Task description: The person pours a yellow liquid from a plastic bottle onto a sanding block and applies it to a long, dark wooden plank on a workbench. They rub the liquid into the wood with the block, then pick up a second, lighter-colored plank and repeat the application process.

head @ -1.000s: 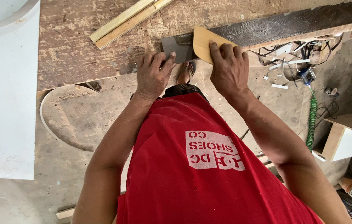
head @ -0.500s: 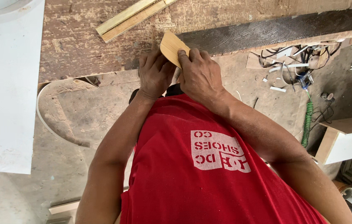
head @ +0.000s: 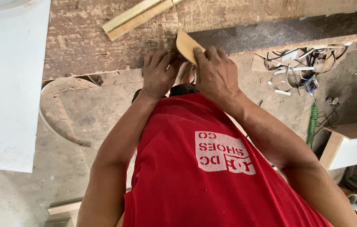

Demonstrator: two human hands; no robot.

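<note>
Both hands meet at the near edge of the worn wooden table (head: 81,46), just above the red shirt (head: 212,168) that fills the lower half of the view. The right hand (head: 217,75) has its grip pinched on a thin, tan, curved piece of wood (head: 185,45), which stands tilted on the table edge and rises toward 11 o'clock from the knuckles; its lower end is covered by the fingers, so its full shape cannot be made out. The left hand (head: 159,73) lies just beside it at 9 o'clock, fingers curled down over the table edge; its grip looks clenched, but whatever it presses or holds is hidden beneath it and cannot be told. Between and below the two hands something dark shows, too covered to identify. From the wood piece, a long dark strip (head: 288,31) runs along the table toward 3 o'clock and is cut off at the frame edge. At 11 o'clock two pale wooden slats (head: 138,17) lie slanted, their far ends cut off at the top. A long white board (head: 14,84) lies well apart at 9 o'clock. On the floor at 3 o'clock sit tangled cables and scraps (head: 296,69), a green coiled hose (head: 312,124) and a white box (head: 353,145), only partly seen.
</note>
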